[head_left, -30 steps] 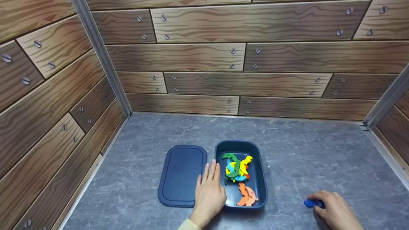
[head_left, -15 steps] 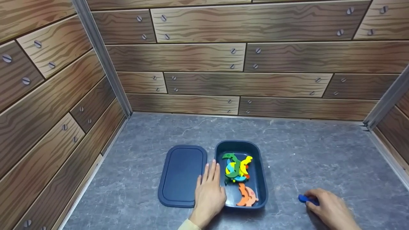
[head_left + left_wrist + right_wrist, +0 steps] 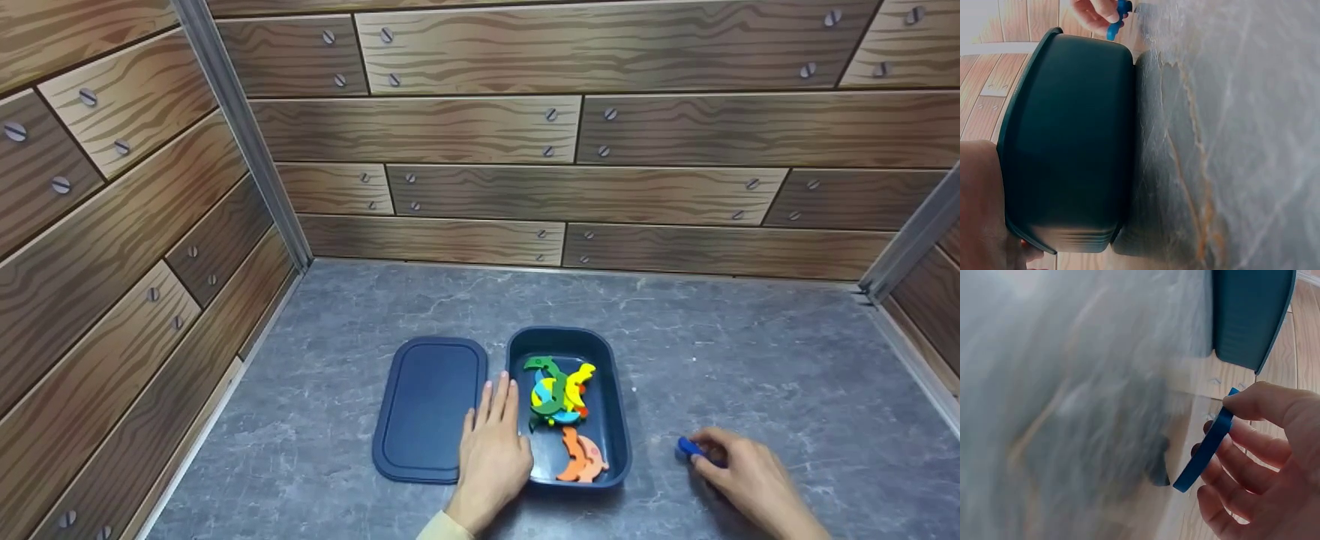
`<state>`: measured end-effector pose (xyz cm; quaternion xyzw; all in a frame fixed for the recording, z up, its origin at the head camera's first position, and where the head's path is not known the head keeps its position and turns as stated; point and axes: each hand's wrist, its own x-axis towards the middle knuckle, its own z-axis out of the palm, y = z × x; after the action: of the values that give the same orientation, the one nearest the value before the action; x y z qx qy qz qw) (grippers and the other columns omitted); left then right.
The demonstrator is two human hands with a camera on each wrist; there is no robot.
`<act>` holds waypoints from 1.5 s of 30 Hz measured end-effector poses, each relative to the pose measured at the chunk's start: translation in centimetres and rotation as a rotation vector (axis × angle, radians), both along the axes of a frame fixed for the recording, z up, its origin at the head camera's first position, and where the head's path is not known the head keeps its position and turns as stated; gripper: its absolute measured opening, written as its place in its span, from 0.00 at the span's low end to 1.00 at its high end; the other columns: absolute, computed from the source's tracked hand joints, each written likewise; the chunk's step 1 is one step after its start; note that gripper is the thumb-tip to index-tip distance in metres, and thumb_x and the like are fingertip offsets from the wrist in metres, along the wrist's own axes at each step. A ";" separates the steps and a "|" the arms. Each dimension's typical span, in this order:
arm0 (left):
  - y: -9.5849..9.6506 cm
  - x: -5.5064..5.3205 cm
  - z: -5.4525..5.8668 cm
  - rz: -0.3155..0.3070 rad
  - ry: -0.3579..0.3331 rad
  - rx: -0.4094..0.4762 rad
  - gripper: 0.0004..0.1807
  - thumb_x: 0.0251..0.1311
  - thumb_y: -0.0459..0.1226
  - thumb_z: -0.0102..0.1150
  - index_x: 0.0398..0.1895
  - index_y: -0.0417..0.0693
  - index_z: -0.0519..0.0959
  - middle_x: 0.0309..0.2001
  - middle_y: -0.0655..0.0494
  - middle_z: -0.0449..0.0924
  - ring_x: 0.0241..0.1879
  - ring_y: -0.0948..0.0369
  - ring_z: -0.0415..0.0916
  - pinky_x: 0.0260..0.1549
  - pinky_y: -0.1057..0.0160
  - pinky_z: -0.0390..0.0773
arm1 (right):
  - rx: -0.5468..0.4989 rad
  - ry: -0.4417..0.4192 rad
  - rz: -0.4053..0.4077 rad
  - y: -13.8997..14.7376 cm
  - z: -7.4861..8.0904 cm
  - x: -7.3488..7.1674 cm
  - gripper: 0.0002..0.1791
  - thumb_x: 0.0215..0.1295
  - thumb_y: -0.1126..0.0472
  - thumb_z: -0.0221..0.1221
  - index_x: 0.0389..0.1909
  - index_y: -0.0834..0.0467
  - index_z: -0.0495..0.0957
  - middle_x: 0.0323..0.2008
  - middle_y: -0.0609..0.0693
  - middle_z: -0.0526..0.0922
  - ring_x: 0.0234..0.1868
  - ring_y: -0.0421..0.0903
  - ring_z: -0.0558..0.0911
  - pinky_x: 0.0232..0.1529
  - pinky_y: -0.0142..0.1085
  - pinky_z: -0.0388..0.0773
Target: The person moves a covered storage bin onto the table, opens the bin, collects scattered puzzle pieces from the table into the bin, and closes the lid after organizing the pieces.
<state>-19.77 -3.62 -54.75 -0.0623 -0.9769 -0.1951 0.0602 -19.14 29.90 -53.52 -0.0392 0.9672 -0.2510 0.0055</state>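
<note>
My right hand point(image 3: 744, 469) pinches a small flat blue toy piece point(image 3: 1207, 451) between thumb and fingertips, to the right of a dark blue plastic box point(image 3: 621, 427). In the right wrist view the piece stands out from the fingers, above its dark reflection in the tabletop. My left hand point(image 3: 495, 454) lies along the box's left rim with its fingers straight. Inside the box, green point(image 3: 556, 386), yellow point(image 3: 576, 388) and light blue pieces shaped like animals lie in a pile. Nearer the front wall are an orange piece point(image 3: 573, 457) and a pink one point(image 3: 592, 457).
The dark blue lid point(image 3: 431, 409) lies flat on the grey marbled table point(image 3: 735, 345), left of the box and partly under the left hand in the head view. Wood-patterned walls point(image 3: 450, 135) enclose the table at the back and both sides.
My right hand has moved left and slightly forward with the blue toy piece, closer to the box. The left hand keeps its place on the rim. The head view has tilted slightly.
</note>
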 end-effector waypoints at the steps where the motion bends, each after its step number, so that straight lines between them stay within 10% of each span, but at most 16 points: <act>1: 0.0 0.0 0.0 0.000 -0.001 0.004 0.37 0.64 0.39 0.51 0.78 0.50 0.55 0.78 0.59 0.45 0.76 0.55 0.42 0.67 0.41 0.55 | -0.019 0.008 0.001 -0.2 0.1 -0.1 0.11 0.56 0.60 0.67 0.41 0.54 0.84 0.28 0.41 0.80 0.29 0.41 0.77 0.30 0.40 0.73; 20: 0.0 0.0 0.1 0.002 -0.013 0.007 0.37 0.64 0.40 0.52 0.78 0.50 0.56 0.78 0.59 0.44 0.76 0.55 0.42 0.67 0.41 0.55 | -0.329 0.129 -0.070 -3.7 0.4 -1.1 0.10 0.59 0.64 0.68 0.42 0.55 0.84 0.31 0.44 0.83 0.32 0.37 0.79 0.35 0.29 0.76; 36: -0.1 0.0 0.1 -0.004 -0.010 0.007 0.37 0.64 0.40 0.51 0.77 0.49 0.56 0.78 0.59 0.45 0.76 0.55 0.43 0.67 0.41 0.55 | -0.805 0.132 -0.098 -5.1 0.3 -2.1 0.14 0.63 0.68 0.64 0.48 0.69 0.80 0.39 0.60 0.83 0.36 0.40 0.82 0.37 0.29 0.79; 45: 0.0 -0.1 0.1 0.002 -0.025 -0.005 0.37 0.65 0.41 0.51 0.78 0.50 0.55 0.78 0.60 0.44 0.76 0.55 0.42 0.68 0.42 0.55 | -0.944 0.152 -0.174 -5.4 1.4 -2.7 0.17 0.64 0.69 0.63 0.51 0.74 0.76 0.35 0.49 0.85 0.35 0.39 0.84 0.35 0.30 0.80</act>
<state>-19.83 -3.62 -54.65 -0.0591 -0.9781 -0.1935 0.0482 -21.85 24.55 -52.10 0.0252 0.7451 -0.6582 -0.1045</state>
